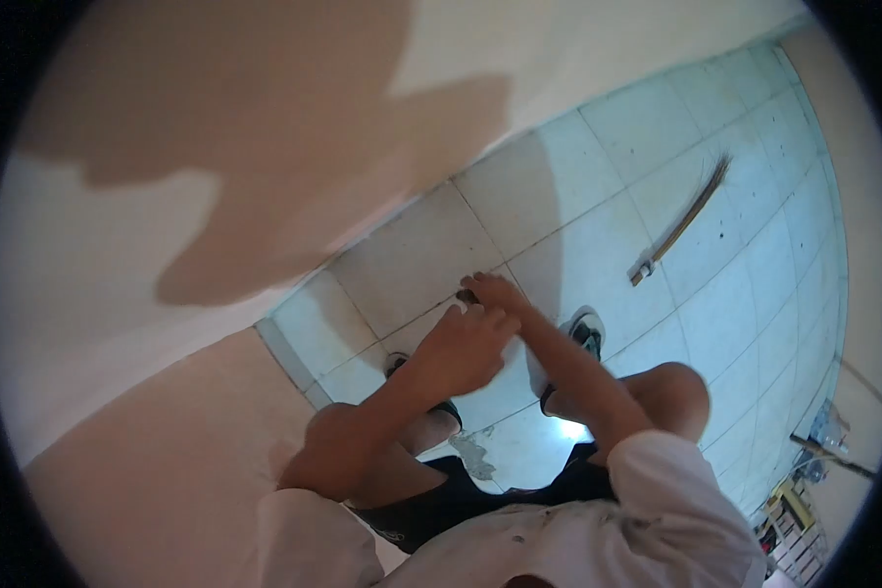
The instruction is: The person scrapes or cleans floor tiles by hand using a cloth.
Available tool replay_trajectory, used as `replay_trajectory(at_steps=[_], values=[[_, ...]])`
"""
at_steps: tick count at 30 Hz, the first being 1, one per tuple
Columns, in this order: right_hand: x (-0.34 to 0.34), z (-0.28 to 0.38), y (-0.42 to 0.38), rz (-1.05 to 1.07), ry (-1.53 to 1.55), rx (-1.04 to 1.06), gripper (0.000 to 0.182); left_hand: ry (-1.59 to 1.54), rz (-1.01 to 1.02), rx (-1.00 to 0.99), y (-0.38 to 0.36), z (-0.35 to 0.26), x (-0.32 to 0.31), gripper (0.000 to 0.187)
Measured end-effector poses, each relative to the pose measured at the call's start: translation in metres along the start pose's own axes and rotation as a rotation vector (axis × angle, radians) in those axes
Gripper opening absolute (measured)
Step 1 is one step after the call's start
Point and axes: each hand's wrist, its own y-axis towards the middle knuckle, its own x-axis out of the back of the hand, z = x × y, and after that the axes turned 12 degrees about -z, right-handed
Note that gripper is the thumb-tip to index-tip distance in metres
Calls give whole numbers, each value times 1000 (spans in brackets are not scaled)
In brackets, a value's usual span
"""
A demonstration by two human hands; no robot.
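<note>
Fingers: the right hand (495,292) pinches a small dark object (467,295), too small to identify; the left hand (464,345) curls loosely just beside it, and its grip cannot be told.
Object: held low over the tiled floor (416,260), near the foot of the wall (167,147).
Stance: crouched, sandalled feet (586,331) apart on the tiles.
Nearby: a broom (681,223) lies well apart toward the floor's far edge.
Doing it well: probably steady the pinch with the left hand and keep the object close to the tiles.

A small dark object (467,295) sits pinched under my fingers (488,288), low over the pale floor tiles (412,260); too hidden to make out its shape.
</note>
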Motion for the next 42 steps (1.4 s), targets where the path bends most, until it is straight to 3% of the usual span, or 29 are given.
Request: replay_trajectory(at_steps=[1,3,4,6,7,8,10,12,14,15,16,17,18,19,21,22,23,24,26,27,29,30,32,34,35,37,38,40,42], values=[[4,-3,7,176,-206,61,35,-124,150,-38,-6,1,2,37],[14,-55,37,274,-421,294,32,-206,281,-40,-9,0,3,44],[26,-90,49,70,-325,316,31,-186,304,-5,-18,-8,0,46],[59,-131,92,-126,-500,41,29,5,224,-246,-40,-17,12,48],[68,-165,97,-485,-317,74,25,-4,214,-245,-39,-24,16,48],[85,-160,101,-599,-419,-91,25,-105,211,-263,-36,-36,22,48],[85,-169,91,-661,-404,-184,26,-223,220,-274,-35,-55,25,48],[65,-169,56,-394,-315,-199,28,-223,-39,-466,-24,-58,18,49],[47,-163,17,-129,-411,47,28,-158,-25,-454,-20,-41,8,49],[44,-164,11,-132,-416,48,28,-108,-8,-430,-20,-30,3,50],[41,-163,7,-4,-435,329,27,-107,-10,-432,-25,-16,1,50],[41,-165,6,126,-451,608,26,-178,81,-282,-28,0,1,50],[49,-170,23,120,-462,600,26,-247,174,-141,-28,13,2,51],[60,-175,51,-3,-431,538,25,-248,180,-157,-25,21,6,51],[61,-174,63,-140,-402,452,23,-16,451,60,-19,26,21,50],[60,-170,68,-337,-480,238,22,-7,455,45,-16,22,23,50],[59,-164,82,-533,-541,40,20,-14,309,0,-16,20,26,49],[60,-158,85,-539,-535,55,20,-25,162,-38,-14,19,28,49],[50,-141,55,-123,-616,117,18,-122,102,-77,-10,20,33,48],[48,-139,41,-116,-615,121,18,-221,28,-131,-6,25,34,48],[49,-142,15,53,-571,589,19,-303,30,-91,-6,48,27,47],[50,-148,20,67,-571,587,19,-373,36,-57,-10,62,20,46],[54,-164,53,39,-727,345,21,-396,-23,48,-21,100,-3,44],[68,-146,92,-230,-607,-92,21,-480,-93,272,-39,133,-29,40],[68,-153,98,-223,-604,-98,21,-544,-117,389,-51,147,-42,38],[65,-165,104,-475,-566,89,20,-529,-129,464,-82,178,-79,36],[56,-168,90,-465,-563,75,20,-512,-137,531,-101,187,-104,34],[43,-166,54,-227,-574,194,20,-603,-141,660,-138,194,-161,31],[33,-160,15,-99,-410,366,24,-713,-367,660,-173,182,-226,33]])
